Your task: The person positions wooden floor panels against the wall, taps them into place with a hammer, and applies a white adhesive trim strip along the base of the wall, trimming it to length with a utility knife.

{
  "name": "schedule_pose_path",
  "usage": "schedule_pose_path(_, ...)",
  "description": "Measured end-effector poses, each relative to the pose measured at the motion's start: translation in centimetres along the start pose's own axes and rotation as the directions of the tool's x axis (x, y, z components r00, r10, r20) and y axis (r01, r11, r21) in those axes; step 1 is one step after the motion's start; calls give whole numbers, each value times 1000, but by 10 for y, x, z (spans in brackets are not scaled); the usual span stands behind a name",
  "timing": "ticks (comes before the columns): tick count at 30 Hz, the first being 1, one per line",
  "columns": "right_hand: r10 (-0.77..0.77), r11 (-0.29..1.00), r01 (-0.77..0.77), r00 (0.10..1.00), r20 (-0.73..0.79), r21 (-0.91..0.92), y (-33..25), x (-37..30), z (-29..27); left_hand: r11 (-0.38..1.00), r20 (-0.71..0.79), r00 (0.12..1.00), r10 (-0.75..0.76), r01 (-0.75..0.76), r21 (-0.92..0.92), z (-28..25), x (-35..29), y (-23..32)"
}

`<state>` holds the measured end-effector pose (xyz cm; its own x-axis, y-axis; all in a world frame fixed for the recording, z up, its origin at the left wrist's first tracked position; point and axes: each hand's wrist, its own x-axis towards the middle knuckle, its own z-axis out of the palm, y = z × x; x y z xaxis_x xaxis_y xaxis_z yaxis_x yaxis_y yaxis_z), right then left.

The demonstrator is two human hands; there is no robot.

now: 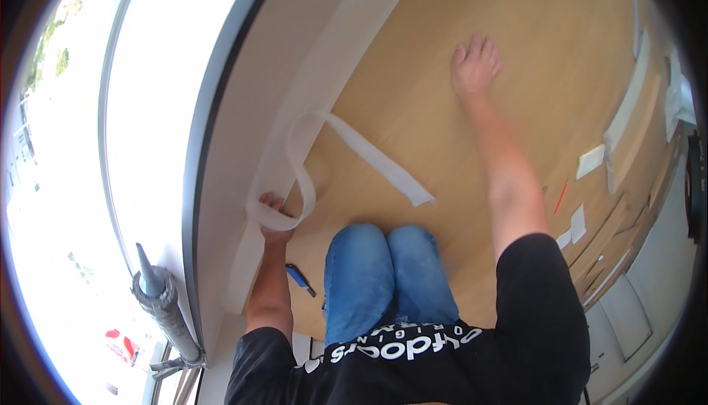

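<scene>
White strip (372, 156) loops loosely around the left hand (278, 234), can't tell if it's pinched, so probably only partway; right hand (476, 68) splayed on tan board (420, 102).

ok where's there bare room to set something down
The tan surface looks bare beyond the right hand, and between the right forearm and curled white strip. It's crowded around the left hand and blue tool, and near the red stick and white scraps.

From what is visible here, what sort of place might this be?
Probably a room being fitted out or renovated, beside a bright window. A caulking gun with a pointed nozzle is near it, and a loose white strip curls over the wood-coloured surface.
</scene>
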<state>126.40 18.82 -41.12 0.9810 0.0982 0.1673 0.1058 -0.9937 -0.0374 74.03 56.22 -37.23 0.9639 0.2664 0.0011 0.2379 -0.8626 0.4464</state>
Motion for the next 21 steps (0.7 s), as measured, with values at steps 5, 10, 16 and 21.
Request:
schedule_pose_path(5, 0, 997, -2, 1000, 29, 76, -16, 11, -20, 975, 102, 984, -149, 128, 182, -12, -3, 4)
schedule_pose_path(10, 27, 995, -36, 996, 90, 96, -4, 12, -22, 772, 689, 367, -625, 422, 475, -66, 55, 147)
schedule_pose_path(16, 52, 982, -80, 986, 157, 173, 2, 28, -38, 952, 583, 810, -62, 224, -210, -30, 304, 285)
schedule_pose_path(21, 42, 982, -79, 977, 207, 173, -5, 31, -31, 991, 302, 946, 119, -131, 23, 78, 483, 277)
